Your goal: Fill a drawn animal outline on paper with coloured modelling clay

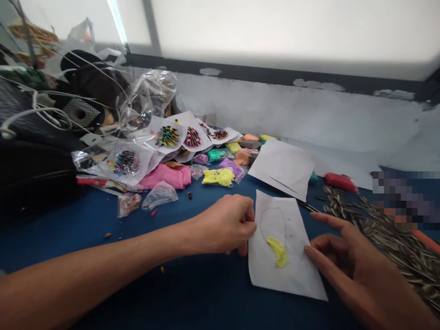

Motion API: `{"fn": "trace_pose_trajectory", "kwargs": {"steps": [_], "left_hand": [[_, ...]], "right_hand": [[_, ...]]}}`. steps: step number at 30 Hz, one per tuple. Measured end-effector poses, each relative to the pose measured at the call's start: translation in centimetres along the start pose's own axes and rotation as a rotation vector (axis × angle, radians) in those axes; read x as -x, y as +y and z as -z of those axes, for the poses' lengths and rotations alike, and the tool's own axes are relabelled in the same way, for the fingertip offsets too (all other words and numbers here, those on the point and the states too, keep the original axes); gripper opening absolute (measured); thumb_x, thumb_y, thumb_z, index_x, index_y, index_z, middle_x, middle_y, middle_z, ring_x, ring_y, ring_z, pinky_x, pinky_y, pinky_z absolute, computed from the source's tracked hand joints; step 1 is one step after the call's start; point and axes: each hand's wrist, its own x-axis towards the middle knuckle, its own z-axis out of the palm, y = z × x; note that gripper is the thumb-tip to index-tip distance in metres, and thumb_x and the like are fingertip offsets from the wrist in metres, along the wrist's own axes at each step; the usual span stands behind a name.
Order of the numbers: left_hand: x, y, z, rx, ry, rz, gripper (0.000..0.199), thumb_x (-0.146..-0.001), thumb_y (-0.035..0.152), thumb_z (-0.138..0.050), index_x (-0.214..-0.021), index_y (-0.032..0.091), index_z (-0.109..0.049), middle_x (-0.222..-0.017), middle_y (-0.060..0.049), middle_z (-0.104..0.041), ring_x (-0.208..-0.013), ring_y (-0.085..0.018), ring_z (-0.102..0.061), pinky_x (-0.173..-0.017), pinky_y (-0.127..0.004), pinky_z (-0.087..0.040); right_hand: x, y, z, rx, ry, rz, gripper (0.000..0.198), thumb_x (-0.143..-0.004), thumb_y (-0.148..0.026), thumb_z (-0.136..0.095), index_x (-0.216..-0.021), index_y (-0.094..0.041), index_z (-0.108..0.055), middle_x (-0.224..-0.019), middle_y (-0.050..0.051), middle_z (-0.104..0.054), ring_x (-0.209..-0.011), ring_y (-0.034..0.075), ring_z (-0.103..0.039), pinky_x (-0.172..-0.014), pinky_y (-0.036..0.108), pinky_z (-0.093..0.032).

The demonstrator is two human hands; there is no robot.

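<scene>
A white sheet of paper (261,275) lies before me on the blue surface, slightly turned. It bears a pencilled rounded outline, and a flat piece of yellow modelling clay (278,252) is pressed over the lower part of that drawing. At the sheet's left edge, my left hand (233,224) is closed, its fingers curled in a pinch on the paper; the fingertips are partly hidden. My right hand (347,261) is open at the right edge, index finger stretched out and thumb tip touching or just over the paper.
Behind lie blank sheets (282,167), bagged yellow clay (218,177), pink clay (168,176) and paper pieces with seed-and-clay figures (168,136). Sunflower seeds (388,243) spread at right beside a red packet (340,182). A dark bag (34,156) and white cables stand at left.
</scene>
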Motion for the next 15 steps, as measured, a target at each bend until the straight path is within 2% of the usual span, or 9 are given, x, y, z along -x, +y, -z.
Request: {"fn": "trace_pose_trajectory", "kwargs": {"steps": [2, 4, 5, 7, 9, 11, 15], "left_hand": [[0.2, 0.4, 0.3, -0.259, 0.135, -0.094, 0.008, -0.085, 0.024, -0.050, -0.083, 0.018, -0.055, -0.060, 0.001, -0.062, -0.053, -0.014, -0.059, -0.053, -0.026, -0.045], [0.4, 0.8, 0.6, -0.448, 0.280, -0.224, 0.014, -0.089, 0.025, -0.049, -0.094, 0.017, -0.060, -0.073, -0.003, -0.067, -0.068, -0.018, -0.063, -0.065, -0.031, -0.048], [0.5, 0.9, 0.6, -0.491, 0.281, -0.315, 0.018, -0.090, 0.024, -0.049, -0.101, 0.017, -0.062, -0.084, -0.005, -0.070, -0.078, -0.020, -0.065, -0.073, -0.033, -0.050], [0.5, 0.9, 0.5, -0.517, 0.153, -0.523, 0.027, -0.091, 0.025, -0.054, -0.115, 0.015, -0.061, -0.115, -0.010, -0.068, -0.109, -0.024, -0.061, -0.096, -0.039, -0.046], [0.4, 0.4, 0.3, -0.529, -0.006, -0.666, 0.049, -0.088, 0.032, -0.062, -0.132, 0.013, -0.053, -0.144, -0.012, -0.050, -0.138, -0.028, -0.038, -0.116, -0.044, -0.026], [0.3, -0.3, 0.1, -0.514, -0.112, -0.680, 0.065, -0.089, 0.041, -0.062, -0.143, 0.012, -0.042, -0.154, -0.012, -0.035, -0.147, -0.030, -0.021, -0.120, -0.046, -0.015], [0.2, -1.3, 0.0, -0.463, -0.166, -0.639, 0.070, -0.092, 0.048, -0.055, -0.150, 0.015, -0.032, -0.155, -0.011, -0.032, -0.147, -0.029, -0.020, -0.120, -0.046, -0.015]], "right_hand": [[0.1, 0.2, -0.1, 0.119, 0.041, 0.087, 0.032, -0.081, -0.044, -0.059, -0.103, -0.021, -0.065, -0.067, 0.002, -0.072, -0.048, 0.016, -0.066, -0.039, 0.022, -0.051], [0.1, 0.3, -0.2, 0.204, 0.073, 0.154, 0.026, -0.083, -0.044, -0.056, -0.091, -0.023, -0.068, -0.067, 0.002, -0.073, -0.047, 0.016, -0.066, -0.039, 0.023, -0.051], [0.2, 0.4, -0.3, 0.240, 0.077, 0.181, 0.025, -0.085, -0.043, -0.054, -0.090, -0.023, -0.069, -0.069, 0.002, -0.074, -0.049, 0.017, -0.068, -0.041, 0.023, -0.052], [0.3, 0.5, -0.4, 0.317, 0.081, 0.235, 0.026, -0.088, -0.042, -0.052, -0.092, -0.025, -0.069, -0.076, 0.002, -0.076, -0.055, 0.017, -0.070, -0.045, 0.024, -0.054], [0.3, 0.7, -0.5, 0.384, 0.095, 0.295, 0.025, -0.091, -0.041, -0.049, -0.095, -0.025, -0.068, -0.081, 0.002, -0.076, -0.059, 0.017, -0.072, -0.049, 0.024, -0.055], [0.3, 0.9, -0.4, 0.444, 0.096, 0.365, 0.025, -0.093, -0.039, -0.047, -0.099, -0.024, -0.066, -0.085, 0.002, -0.075, -0.064, 0.015, -0.072, -0.051, 0.022, -0.056], [0.7, 1.0, -0.3, 0.552, 0.097, 0.500, 0.027, -0.096, -0.035, -0.046, -0.112, -0.021, -0.063, -0.090, 0.003, -0.069, -0.067, 0.012, -0.070, -0.053, 0.019, -0.053]]}}
